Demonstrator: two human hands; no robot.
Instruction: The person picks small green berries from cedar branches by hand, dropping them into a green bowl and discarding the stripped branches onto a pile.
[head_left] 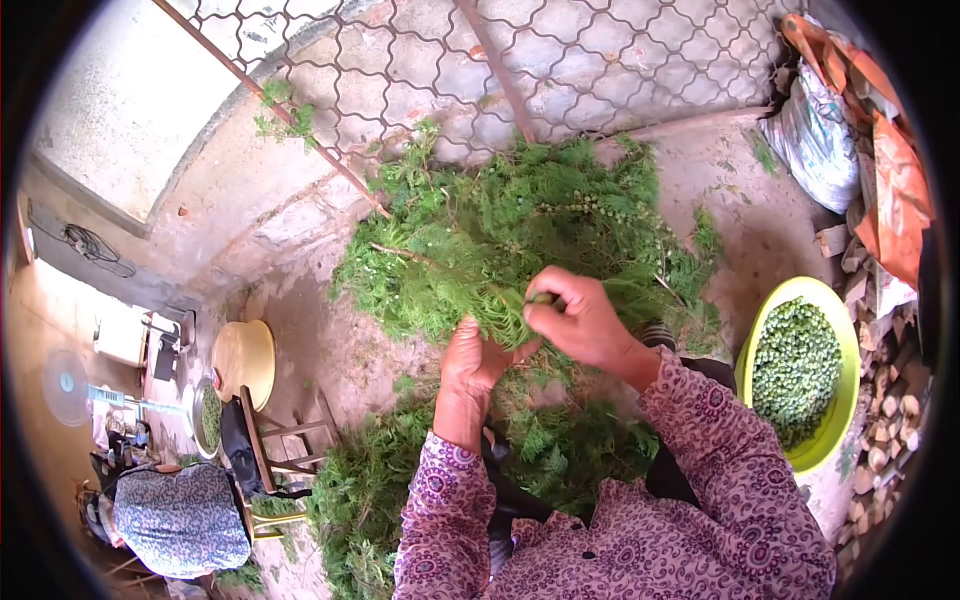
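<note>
Feathery green branches [540, 195] lie in a large heap on the floor, in front of the person. My left hand [475, 358] is wrapped round a leafy green sprig [480, 305] at the near edge of this heap. Just to its right, my right hand [575, 318] is closed in a pinch, with a small dark green piece showing between thumb and forefinger. At the right, a yellow-green basin [850, 385] holds many small green berries or pods [798, 370]. More cut greenery [365, 490] lies around my legs.
A metal lattice [590, 65] stands behind the heap. Stacked firewood [880, 440], a white sack [815, 140] and orange cloth [895, 200] are at the right. At the left are a tan basin [243, 365], a wooden frame [262, 445], a fan [68, 388] and a bent-over person [180, 520].
</note>
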